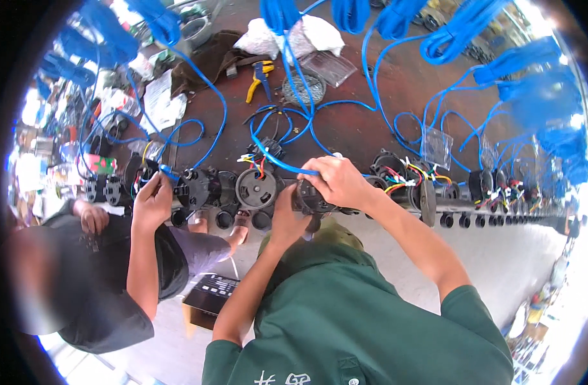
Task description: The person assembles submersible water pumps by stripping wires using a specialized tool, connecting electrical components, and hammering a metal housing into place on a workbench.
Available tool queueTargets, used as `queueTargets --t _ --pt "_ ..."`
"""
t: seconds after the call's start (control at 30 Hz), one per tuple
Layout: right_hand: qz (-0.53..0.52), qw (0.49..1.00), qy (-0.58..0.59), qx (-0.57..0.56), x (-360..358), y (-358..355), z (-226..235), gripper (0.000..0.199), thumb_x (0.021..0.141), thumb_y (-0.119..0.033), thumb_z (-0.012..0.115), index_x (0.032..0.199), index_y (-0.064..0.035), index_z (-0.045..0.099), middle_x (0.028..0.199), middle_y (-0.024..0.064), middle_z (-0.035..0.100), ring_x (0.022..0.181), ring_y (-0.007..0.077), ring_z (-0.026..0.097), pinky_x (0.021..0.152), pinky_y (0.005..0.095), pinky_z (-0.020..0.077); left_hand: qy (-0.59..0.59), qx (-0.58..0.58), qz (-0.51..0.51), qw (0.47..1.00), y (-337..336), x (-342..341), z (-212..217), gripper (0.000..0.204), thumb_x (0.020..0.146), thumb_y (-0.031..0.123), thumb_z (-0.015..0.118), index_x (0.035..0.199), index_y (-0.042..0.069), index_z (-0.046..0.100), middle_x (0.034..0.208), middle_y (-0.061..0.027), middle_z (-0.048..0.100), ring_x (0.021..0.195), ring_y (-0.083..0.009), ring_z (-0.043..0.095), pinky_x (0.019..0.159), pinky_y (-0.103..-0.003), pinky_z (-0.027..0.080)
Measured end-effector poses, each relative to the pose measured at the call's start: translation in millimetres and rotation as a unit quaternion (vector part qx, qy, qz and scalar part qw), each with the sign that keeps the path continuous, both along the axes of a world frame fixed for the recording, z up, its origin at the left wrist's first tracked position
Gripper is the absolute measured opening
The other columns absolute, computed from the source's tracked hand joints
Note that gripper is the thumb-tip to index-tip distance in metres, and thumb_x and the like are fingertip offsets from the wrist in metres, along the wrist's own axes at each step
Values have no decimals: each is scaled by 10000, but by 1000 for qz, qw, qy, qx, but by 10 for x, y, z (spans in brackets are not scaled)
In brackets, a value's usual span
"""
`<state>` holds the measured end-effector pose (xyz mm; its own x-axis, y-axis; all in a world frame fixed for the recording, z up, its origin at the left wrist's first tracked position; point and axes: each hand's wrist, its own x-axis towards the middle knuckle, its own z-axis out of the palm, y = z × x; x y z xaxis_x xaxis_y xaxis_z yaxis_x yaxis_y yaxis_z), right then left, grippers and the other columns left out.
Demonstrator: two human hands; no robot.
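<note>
My right hand (337, 179) is closed, pinching a blue cable (278, 160) just above a black round plastic housing (312, 197) at the table's near edge. My left hand (289, 219) is wrapped round the near left side of that housing, its fingers partly hidden. Left of it stands an open black housing (255, 188), with red, yellow and white wires showing at its top. To the right, another housing (387, 163) has several coloured wires spilling out, and a round black cover (427, 202) tilts beside it.
A co-worker's hand (153, 200) holds a blue cable at the left. Blue cable bundles (445, 42) hang overhead. Farther back on the table lie a yellow-and-blue wire stripper (260, 80), a bowl of small metal parts (303, 88), white bags (319, 35) and papers (159, 99).
</note>
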<state>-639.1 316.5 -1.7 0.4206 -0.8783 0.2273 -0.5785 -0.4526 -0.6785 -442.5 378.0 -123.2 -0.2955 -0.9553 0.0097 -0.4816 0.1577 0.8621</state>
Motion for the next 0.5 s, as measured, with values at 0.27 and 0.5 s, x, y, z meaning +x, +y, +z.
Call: queueTargets --t 0.27,0.5 --pt "-44 998 -38 -6 76 47 -32 111 929 -104 677 1032 -71 651 888 126 711 839 354 677 733 460 525 11 435 -53 899 315 -204 -656 478 828 404 817 719 -44 690 593 -142 672 600 -307 701 593 -440 541" --pt "-25 999 -37 18 -14 -3 8 146 898 -72 694 1037 -59 650 874 143 700 819 360 670 729 460 529 -186 201 -67 960 426 -351 -762 506 854 534 736 818 29 735 701 -152 715 726 -381 722 686 -464 557"
